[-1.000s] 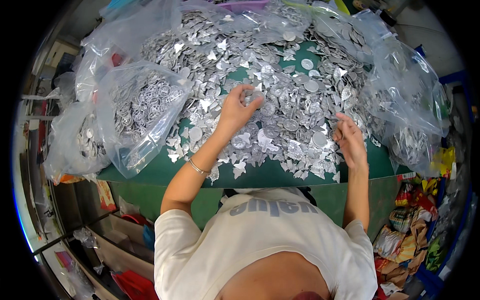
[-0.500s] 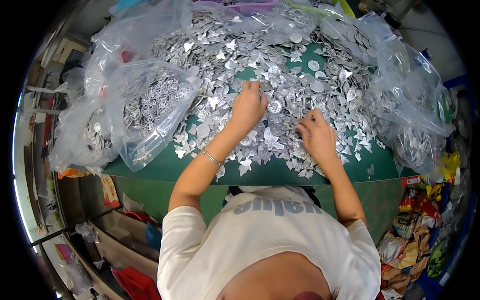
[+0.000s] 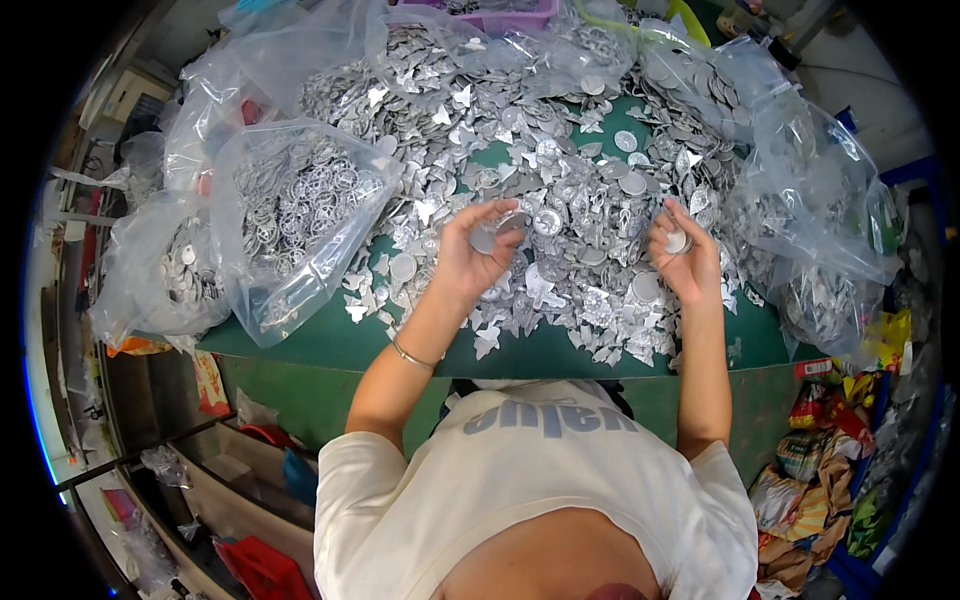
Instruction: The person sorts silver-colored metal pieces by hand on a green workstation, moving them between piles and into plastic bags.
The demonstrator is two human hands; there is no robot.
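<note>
Hands, two: left point(image 3: 478, 252) grips one metal disc point(image 3: 484, 240), right point(image 3: 684, 258) another point(image 3: 677, 241).

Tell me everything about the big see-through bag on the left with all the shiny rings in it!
The clear plastic bag is thin, crinkly and glossy. It lies slumped on the green table, its lower corner near the table's front edge. Inside sits a heap of small silvery ring-shaped metal pieces. Its right side meets the loose pile of silvery pieces, and another clear bag presses against its left. Neither hand touches it; the left hand is nearest.
</note>
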